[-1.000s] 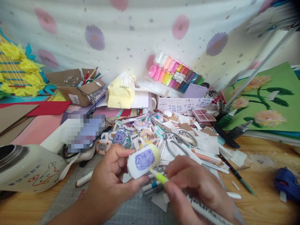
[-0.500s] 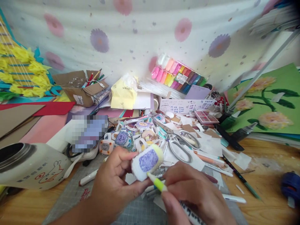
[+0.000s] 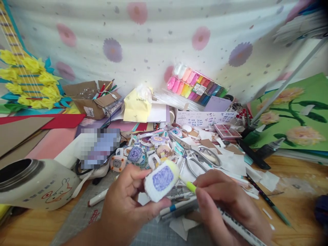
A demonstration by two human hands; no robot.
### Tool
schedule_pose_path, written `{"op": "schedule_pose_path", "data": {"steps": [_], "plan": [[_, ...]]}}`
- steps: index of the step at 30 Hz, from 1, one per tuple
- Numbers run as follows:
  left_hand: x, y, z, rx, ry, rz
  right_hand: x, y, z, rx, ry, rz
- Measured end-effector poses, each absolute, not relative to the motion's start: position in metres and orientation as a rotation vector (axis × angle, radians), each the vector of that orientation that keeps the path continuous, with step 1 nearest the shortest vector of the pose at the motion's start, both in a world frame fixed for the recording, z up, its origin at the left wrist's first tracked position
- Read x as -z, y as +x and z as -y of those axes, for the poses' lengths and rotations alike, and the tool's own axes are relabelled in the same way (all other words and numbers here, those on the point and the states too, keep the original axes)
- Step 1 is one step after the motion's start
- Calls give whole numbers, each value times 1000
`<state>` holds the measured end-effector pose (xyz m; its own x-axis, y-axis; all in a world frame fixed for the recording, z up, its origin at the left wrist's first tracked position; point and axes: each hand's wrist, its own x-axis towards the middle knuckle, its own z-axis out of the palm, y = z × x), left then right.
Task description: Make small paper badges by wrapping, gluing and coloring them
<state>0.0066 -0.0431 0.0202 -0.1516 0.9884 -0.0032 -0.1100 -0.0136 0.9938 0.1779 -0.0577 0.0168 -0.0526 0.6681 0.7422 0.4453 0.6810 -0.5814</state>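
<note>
My left hand (image 3: 128,198) pinches a small white rounded craft piece (image 3: 161,180) between thumb and fingers. A purple patch fills the middle of its face, and pale yellow colours its upper right edge. In my right hand (image 3: 225,205) is a yellow-green marker (image 3: 191,186) with a white barrel, gripped like a pen. The marker's tip touches or nearly touches the right edge of the piece; I cannot tell which. Below both hands lies a grey cutting mat (image 3: 143,235) with paper scraps and more markers (image 3: 176,206). The fingers' undersides are hidden.
Behind the hands are a pile of small decorated pieces (image 3: 138,153) and grey-handled scissors (image 3: 194,160). A white jar (image 3: 48,184) and a blurred-out phone (image 3: 102,147) stand left. A pack of coloured clay (image 3: 197,85) leans at the back; a dark pencil (image 3: 269,201) lies right.
My right hand and the marker have moved right, taking the tip from the lower edge of the purple patch to the piece's right edge. The left hand stays nearly in place.
</note>
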Motion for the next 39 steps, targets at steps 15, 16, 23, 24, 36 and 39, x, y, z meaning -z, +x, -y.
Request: {"op": "schedule_pose_path", "data": {"steps": [15, 16, 23, 24, 36, 39], "plan": [[-20, -1, 35, -1273, 1239, -1178, -13, 174, 59, -302, -794, 1740], [-20, -1, 35, -1265, 1248, -1162, -11, 171, 59, -305, -761, 1712], [-19, 3, 42, -1366, 1152, -1277, -22, 176, 51, -254, -944, 1603], [-19, 3, 42, -1370, 1148, -1288, -25, 178, 49, -249, -937, 1579], [-17, 2, 41, -1359, 1157, -1219, -18, 182, 49, -434, -917, 1558], [-17, 5, 43, -1396, 1108, -1222, -18, 183, 50, -447, -916, 1580]]}}
